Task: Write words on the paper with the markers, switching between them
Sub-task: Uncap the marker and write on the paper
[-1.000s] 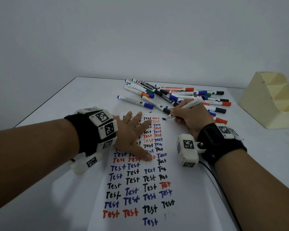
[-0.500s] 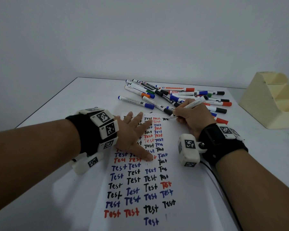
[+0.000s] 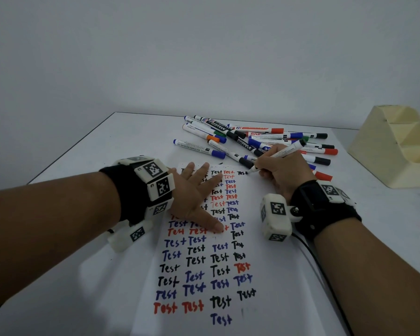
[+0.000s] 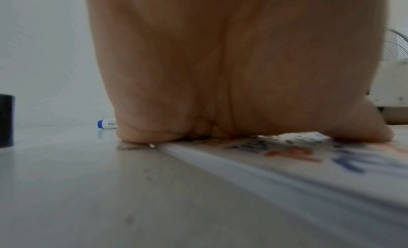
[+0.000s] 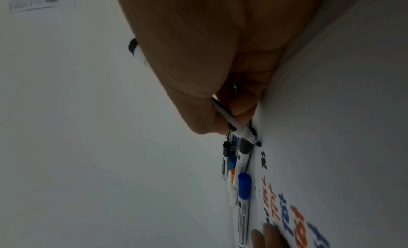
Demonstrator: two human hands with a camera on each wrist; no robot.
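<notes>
A white sheet of paper lies on the table, filled with rows of "Test" in black, blue and red. My left hand lies flat on its upper left part, fingers spread and straight; in the left wrist view the palm presses the paper's edge. My right hand pinches a white black-ink marker, whose tip touches the paper's top right beside a small black word. In the right wrist view the fingers hold the marker near its tip.
A heap of several capped markers in blue, black, red, green and orange lies just beyond the paper. A cream stepped holder stands at the right. A black cable runs along my right forearm. The table's left edge slants away.
The marker tip has crept slightly right along the top row, adding letters to the small black word. My left hand has stayed flat on the paper.
</notes>
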